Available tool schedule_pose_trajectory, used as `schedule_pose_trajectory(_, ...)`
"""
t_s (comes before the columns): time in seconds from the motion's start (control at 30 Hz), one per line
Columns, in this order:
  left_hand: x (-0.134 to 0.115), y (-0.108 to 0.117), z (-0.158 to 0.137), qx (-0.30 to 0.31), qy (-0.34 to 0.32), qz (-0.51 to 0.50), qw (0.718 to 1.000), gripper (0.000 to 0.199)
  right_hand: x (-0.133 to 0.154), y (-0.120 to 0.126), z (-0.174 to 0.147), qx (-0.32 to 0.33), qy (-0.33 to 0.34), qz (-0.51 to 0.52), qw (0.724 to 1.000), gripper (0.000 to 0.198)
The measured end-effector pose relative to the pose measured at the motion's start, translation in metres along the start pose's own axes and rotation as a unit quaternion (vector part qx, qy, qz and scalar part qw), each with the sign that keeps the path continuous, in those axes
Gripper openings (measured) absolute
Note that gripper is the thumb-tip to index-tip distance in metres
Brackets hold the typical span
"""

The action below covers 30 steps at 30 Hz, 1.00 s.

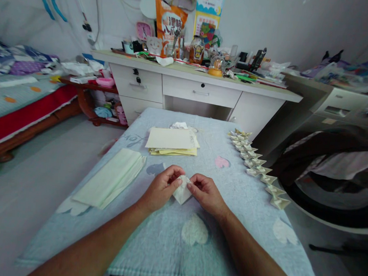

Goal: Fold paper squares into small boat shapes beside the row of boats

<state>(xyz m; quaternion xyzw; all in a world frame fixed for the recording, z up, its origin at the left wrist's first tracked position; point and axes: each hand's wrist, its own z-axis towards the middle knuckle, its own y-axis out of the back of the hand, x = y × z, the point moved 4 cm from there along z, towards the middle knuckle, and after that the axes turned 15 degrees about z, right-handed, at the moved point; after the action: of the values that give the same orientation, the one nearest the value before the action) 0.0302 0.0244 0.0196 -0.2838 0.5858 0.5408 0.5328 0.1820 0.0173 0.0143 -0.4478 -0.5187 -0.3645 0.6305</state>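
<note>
A small piece of folded paper, pale and diamond-shaped with its point toward me, is held above the cloth-covered table. My left hand pinches its left corner between thumb and fingers. On the other side, my right hand grips the right corner the same way. Beyond my hands lies a stack of cream and yellow paper sheets. To the left rests a bundle of long pale-green folded paper. Along the right side runs a row of folded paper boats, set close together.
A blue-grey cloth with heart patterns covers the table. Behind it stands a white desk crowded with a jar, an orange snack bag and other clutter. A washing machine is at the right, a bed at the left.
</note>
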Motion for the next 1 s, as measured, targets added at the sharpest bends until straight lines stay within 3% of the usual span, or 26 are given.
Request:
schedule_pose_trajectory(0.1, -0.001, 0.001, -0.001, 0.002, -0.008, 0.037, 0.999, 0.015, -0.001, 0.001, 0.000, -0.004, -0.003, -0.010, 1.000, 0.034)
schedule_pose_trajectory(0.23, -0.002, 0.002, -0.002, -0.025, -0.021, 0.005, 0.999, 0.038, -0.002, 0.003, 0.000, -0.006, 0.003, -0.019, 1.000, 0.033)
schedule_pose_trajectory(0.33, -0.003, 0.000, -0.002, -0.012, -0.024, 0.003, 1.000, 0.044, -0.001, 0.001, 0.000, 0.000, 0.005, -0.013, 1.000, 0.034)
schedule_pose_trajectory(0.53, -0.007, -0.004, -0.003, 0.028, -0.010, -0.008, 1.000, 0.041, -0.001, -0.002, 0.000, -0.004, 0.003, 0.003, 1.000, 0.035)
schedule_pose_trajectory(0.73, -0.006, -0.004, -0.001, 0.026, 0.008, -0.043, 0.999, 0.040, 0.008, -0.002, -0.001, -0.005, 0.062, -0.052, 0.997, 0.028)
schedule_pose_trajectory(1.0, 0.003, -0.003, 0.003, 0.012, 0.037, 0.020, 0.999, 0.019, 0.008, -0.003, -0.001, -0.002, 0.065, -0.110, 0.992, 0.030)
